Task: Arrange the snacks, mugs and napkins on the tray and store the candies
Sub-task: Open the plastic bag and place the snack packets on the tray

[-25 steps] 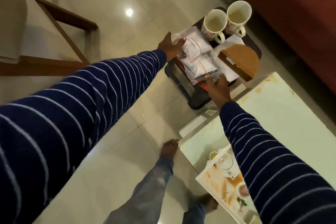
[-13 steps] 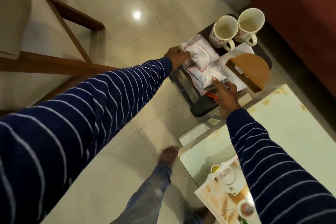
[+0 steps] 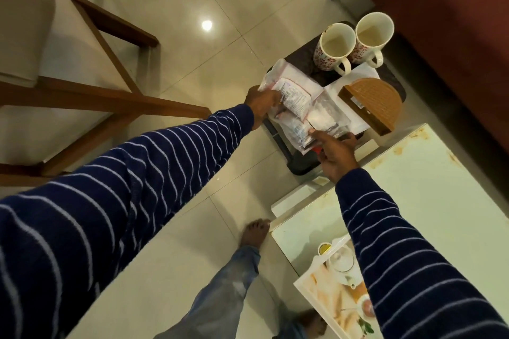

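Observation:
A small dark stool (image 3: 300, 165) beside the white table carries clear snack packets (image 3: 296, 96), two patterned white mugs (image 3: 334, 48) (image 3: 371, 36), white napkins (image 3: 358, 118) and a brown semicircular woven holder (image 3: 371, 104). My left hand (image 3: 260, 102) grips the left edge of the snack packets. My right hand (image 3: 337, 151) holds the near edge of the lower packets (image 3: 319, 121). A printed tray (image 3: 338, 297) lies on the table's near corner, partly under my right sleeve.
The white table (image 3: 413, 201) fills the right side. A wooden chair (image 3: 91, 91) stands at the left. A dark red sofa (image 3: 440, 8) is at the far right behind the stool. My bare feet (image 3: 254, 232) stand on the glossy tiled floor.
My left hand has closed on the left edge of the packets. My right hand has slid onto their near edge. The view has shifted slightly.

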The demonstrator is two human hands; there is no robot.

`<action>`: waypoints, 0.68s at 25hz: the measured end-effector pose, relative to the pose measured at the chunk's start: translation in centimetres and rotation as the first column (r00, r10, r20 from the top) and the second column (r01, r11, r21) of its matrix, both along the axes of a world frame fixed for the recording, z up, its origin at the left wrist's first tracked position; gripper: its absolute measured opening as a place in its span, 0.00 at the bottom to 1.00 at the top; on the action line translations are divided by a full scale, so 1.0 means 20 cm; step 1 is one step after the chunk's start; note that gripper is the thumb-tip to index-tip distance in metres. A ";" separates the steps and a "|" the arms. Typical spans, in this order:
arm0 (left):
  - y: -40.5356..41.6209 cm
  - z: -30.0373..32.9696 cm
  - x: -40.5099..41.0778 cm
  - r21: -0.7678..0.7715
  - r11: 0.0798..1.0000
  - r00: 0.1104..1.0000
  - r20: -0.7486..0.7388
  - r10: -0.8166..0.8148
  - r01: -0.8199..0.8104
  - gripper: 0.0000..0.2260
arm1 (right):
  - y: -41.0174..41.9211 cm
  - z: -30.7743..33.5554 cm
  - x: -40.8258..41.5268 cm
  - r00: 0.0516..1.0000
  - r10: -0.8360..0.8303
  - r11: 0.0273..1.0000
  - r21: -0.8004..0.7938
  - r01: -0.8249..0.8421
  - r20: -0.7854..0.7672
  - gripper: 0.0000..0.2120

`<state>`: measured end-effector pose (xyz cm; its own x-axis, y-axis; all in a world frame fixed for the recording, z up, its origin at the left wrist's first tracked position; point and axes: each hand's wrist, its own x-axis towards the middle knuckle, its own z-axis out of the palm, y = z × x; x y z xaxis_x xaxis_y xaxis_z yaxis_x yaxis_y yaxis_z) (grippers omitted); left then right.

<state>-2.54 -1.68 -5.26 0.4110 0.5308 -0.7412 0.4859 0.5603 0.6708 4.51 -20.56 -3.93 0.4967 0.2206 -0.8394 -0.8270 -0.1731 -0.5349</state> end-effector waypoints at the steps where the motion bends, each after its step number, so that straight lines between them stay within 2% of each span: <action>1: -0.02 0.03 -0.01 -0.011 1.000 0.999 0.051 -0.001 0.002 0.17 | -0.02 0.04 0.00 1.000 0.018 0.999 0.035 -0.017 -0.021 0.41; 6: -0.15 0.35 -0.05 -0.135 0.991 0.952 0.303 0.030 0.012 0.13 | -0.21 0.35 -0.03 0.997 0.076 0.961 0.267 -0.071 -0.007 0.31; 8: -0.22 0.51 -0.07 -0.159 0.983 0.936 0.350 -0.034 0.095 0.15 | -0.33 0.50 -0.04 0.997 0.077 0.950 0.300 -0.082 0.029 0.28; 11: -0.37 0.81 -0.09 -0.191 0.930 0.865 0.460 -0.198 0.314 0.22 | -0.56 0.77 -0.03 0.998 0.039 0.936 0.348 -0.050 0.040 0.24; 14: -0.56 1.14 -0.10 -0.123 0.881 0.788 0.517 -0.335 0.456 0.25 | -0.81 1.05 -0.02 0.994 0.006 0.913 0.405 -0.049 0.106 0.25; 17: -0.73 1.44 -0.13 -0.032 0.857 0.723 0.555 -0.413 0.514 0.21 | -1.02 1.33 -0.05 0.969 -0.045 0.882 0.464 -0.076 0.244 0.26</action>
<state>-5.14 -16.32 23.47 0.9124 0.0570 -0.4054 0.3292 0.4865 0.8093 3.44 -40.96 22.64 0.6628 0.5655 -0.4908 -0.6615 0.1351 -0.7377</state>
